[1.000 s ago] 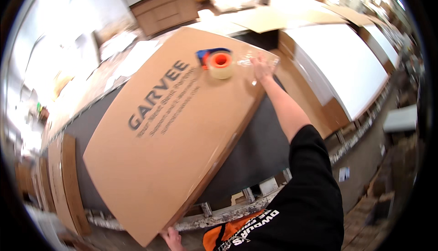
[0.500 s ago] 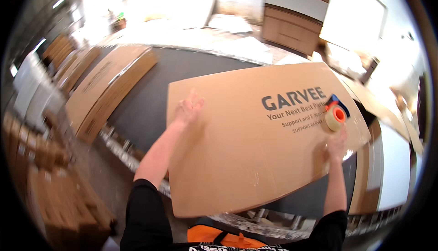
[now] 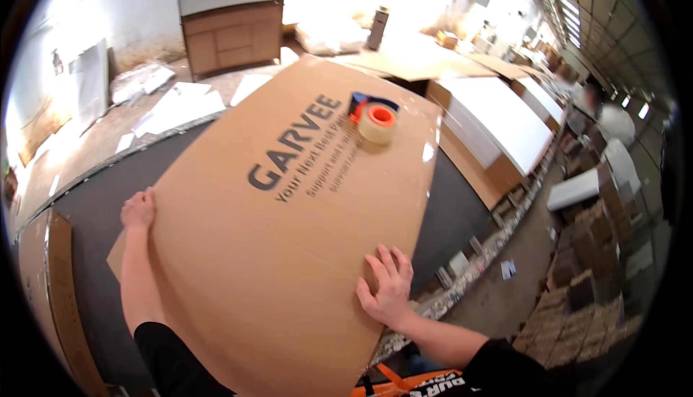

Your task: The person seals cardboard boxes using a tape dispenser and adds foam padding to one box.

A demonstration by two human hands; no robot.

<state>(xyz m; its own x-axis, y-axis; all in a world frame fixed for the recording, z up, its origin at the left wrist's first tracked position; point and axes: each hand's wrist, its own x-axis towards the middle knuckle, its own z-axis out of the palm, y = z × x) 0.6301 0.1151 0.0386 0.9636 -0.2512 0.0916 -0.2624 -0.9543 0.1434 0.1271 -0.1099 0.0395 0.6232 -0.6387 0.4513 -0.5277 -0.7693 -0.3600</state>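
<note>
A large flat cardboard box (image 3: 289, 252) with dark printing lies at an angle in front of me, across a dark conveyor belt (image 3: 101, 252). My left hand (image 3: 138, 209) is closed over the box's left edge; some of its fingers are hidden. My right hand (image 3: 388, 281) rests on the box's top near the right edge, fingers spread and slightly bent, holding nothing. Toward the far end of the box sits a tape dispenser (image 3: 376, 121), with a blue and red body and a roll of pale tape on an orange core. Neither hand touches it.
Another carton (image 3: 61, 296) lies on the belt at the left. Ahead on the right, white panels (image 3: 498, 115) sit in an opened carton. A brown and white cabinet (image 3: 232, 29) stands beyond the belt. Stacked cartons (image 3: 577, 317) fill the floor at right, with people farther back.
The view has swung right and the box appears turned. My right hand has left the tape dispenser on the box and lies nearer me. The left hand has gone from the top to the edge.
</note>
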